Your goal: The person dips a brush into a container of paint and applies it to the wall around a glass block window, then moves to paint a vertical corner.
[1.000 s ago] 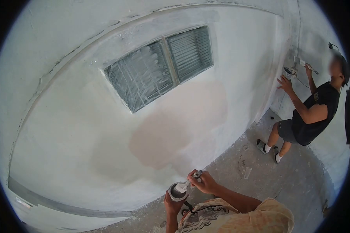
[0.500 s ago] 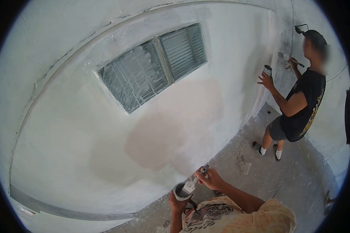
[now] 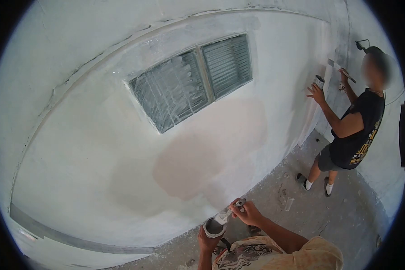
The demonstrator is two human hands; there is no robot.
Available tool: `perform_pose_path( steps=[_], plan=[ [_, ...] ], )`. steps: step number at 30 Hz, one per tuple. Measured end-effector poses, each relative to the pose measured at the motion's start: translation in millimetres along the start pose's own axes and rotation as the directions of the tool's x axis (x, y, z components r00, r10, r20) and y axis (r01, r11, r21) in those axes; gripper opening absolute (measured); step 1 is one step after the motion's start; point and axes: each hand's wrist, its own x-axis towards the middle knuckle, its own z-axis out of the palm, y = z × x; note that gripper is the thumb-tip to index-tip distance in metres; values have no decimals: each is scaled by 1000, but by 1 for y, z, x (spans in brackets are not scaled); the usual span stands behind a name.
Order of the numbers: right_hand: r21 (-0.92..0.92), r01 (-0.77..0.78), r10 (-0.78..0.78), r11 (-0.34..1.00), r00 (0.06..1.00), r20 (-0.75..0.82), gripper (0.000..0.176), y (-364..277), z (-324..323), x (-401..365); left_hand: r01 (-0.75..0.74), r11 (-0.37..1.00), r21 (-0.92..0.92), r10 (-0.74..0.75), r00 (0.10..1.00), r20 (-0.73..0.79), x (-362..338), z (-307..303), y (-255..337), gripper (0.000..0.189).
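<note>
My left hand (image 3: 207, 242) is wrapped round a small paint can (image 3: 214, 227), its open top facing up with grey inside. In my right hand (image 3: 247, 213) is a paintbrush (image 3: 223, 215), pinched by its handle. The white-smeared bristles are at the can's rim, on its upper right side. Both hands are low in the view, above my patterned shirt (image 3: 252, 252). Behind them stands a pale wall (image 3: 121, 166) with a darker, pinkish patch.
A window (image 3: 191, 81) smeared with white is set in the wall. At the right a co-worker (image 3: 360, 121) stands in the corner with a can (image 3: 319, 81) and a brush (image 3: 342, 72). A clear cup (image 3: 289, 204) lies on the grey floor (image 3: 308, 216).
The whole view has shifted, so the window and co-worker appear farther right and lower. My brush has tilted flatter and moved towards the can's rim. The co-worker's brush has risen slightly against the wall.
</note>
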Motion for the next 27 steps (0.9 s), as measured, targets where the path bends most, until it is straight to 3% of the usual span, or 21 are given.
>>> perform_pose_path(
  steps=[8,10,13,16,19,21,25,27],
  plan=[
    [-16,71,-71,997,997,-7,32,3,3,1,-20,999,28,20,1000,0,0,-5,0,80],
    [-30,84,-85,996,996,-34,32,1,3,2,64,998,10,-64,998,-3,0,-7,6,79],
    [14,68,-68,998,997,37,33,-3,1,4,0,1000,-6,0,999,36,4,-11,13,80],
    [13,86,-85,996,994,-67,30,-5,3,3,70,998,-1,-70,997,-10,2,-8,11,79],
    [12,21,-22,1000,998,64,28,-6,-1,4,-8,999,47,5,999,50,6,-13,18,80],
    [39,74,-71,996,994,-78,29,-4,6,2,17,999,36,-18,999,36,5,-11,18,79],
    [55,-22,21,998,1000,21,26,-10,-1,0,13,1000,24,-14,999,48,7,-9,6,79],
    [75,16,-10,997,996,-91,27,-14,2,-1,34,999,-3,-34,999,32,3,-7,1,79]
  ],
)
